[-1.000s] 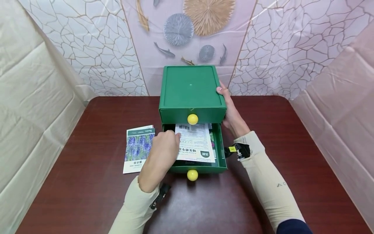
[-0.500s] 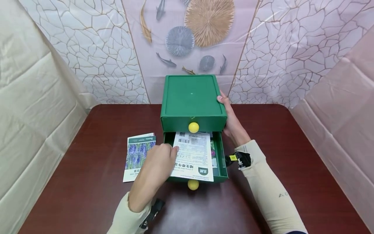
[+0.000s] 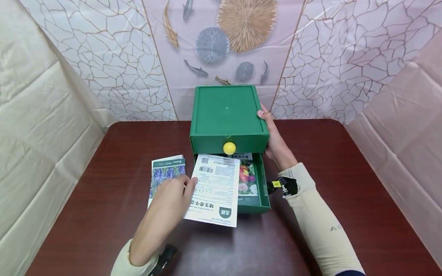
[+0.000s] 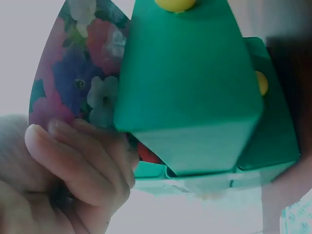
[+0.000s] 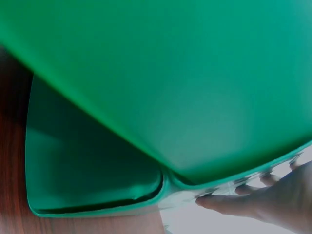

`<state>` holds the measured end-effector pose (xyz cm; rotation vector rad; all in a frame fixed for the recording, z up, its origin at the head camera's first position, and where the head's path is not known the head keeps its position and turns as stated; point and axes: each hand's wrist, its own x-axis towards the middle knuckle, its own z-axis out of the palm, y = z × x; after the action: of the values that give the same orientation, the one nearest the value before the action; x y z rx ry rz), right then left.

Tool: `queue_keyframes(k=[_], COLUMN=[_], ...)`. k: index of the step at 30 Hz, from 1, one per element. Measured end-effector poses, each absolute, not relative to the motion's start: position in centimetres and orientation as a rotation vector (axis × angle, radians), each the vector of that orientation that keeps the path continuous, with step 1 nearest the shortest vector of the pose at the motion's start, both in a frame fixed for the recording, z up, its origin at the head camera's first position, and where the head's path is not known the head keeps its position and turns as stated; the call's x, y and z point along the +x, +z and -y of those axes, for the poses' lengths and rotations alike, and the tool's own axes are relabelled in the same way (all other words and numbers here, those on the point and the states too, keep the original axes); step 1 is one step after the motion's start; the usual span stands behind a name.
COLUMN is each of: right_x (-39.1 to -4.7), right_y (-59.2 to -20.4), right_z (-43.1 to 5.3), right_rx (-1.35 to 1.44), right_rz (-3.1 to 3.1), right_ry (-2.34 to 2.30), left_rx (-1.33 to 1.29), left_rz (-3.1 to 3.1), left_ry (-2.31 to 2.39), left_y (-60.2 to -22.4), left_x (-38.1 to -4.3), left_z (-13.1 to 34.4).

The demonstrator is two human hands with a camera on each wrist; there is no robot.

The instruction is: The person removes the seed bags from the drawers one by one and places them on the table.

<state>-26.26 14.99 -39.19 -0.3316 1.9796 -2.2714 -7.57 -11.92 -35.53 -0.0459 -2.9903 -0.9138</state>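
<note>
My left hand (image 3: 169,199) pinches the left edge of a packet (image 3: 215,188), slanting out over the open drawer (image 3: 253,209). It should be light, bendy, perhaps slippery; that edge suits a pinch. The left wrist view alone shows flowers (image 4: 80,73) underneath. Beyond, my right hand (image 3: 277,147), fingers extended, braces the cabinet's (image 3: 226,115) side.

The two-drawer cabinet (image 3: 226,111) stood on the table (image 3: 317,153); its lower drawer (image 3: 265,195) projected toward six o'clock, a flower-seed packet (image 3: 247,182) inside. A second packet (image 3: 215,191), in the left hand (image 3: 170,199), overlay that drawer's seven-o'clock corner. Stacked packets (image 3: 167,168) lay at eight. The right hand (image 3: 274,142) rested against the cabinet's three-o'clock side; a backdrop (image 3: 235,69) hung at twelve.
</note>
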Motion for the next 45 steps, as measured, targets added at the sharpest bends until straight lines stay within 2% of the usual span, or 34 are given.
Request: queue_keyframes(k=[26, 33, 45], right_x=[-26.3, -26.4, -26.3], right_y=[-39.2, -39.2, -39.4], right_z=[-15.2, -15.0, -14.8], right_rx=[-0.368, -0.355, -0.305], right_rz=[-1.951, -1.951, -1.940], right_ry=[-2.295, -2.308, -2.328], left_rx=[0.220, 0.183, 0.276], left_rz=[2.930, 2.824, 2.801], left_ry=[-0.988, -0.939, -0.942], left_y=[-37.0, -37.5, -39.5], left_x=[-3.7, -3.2, -3.8], left_z=[17.9, 19.6, 23.5])
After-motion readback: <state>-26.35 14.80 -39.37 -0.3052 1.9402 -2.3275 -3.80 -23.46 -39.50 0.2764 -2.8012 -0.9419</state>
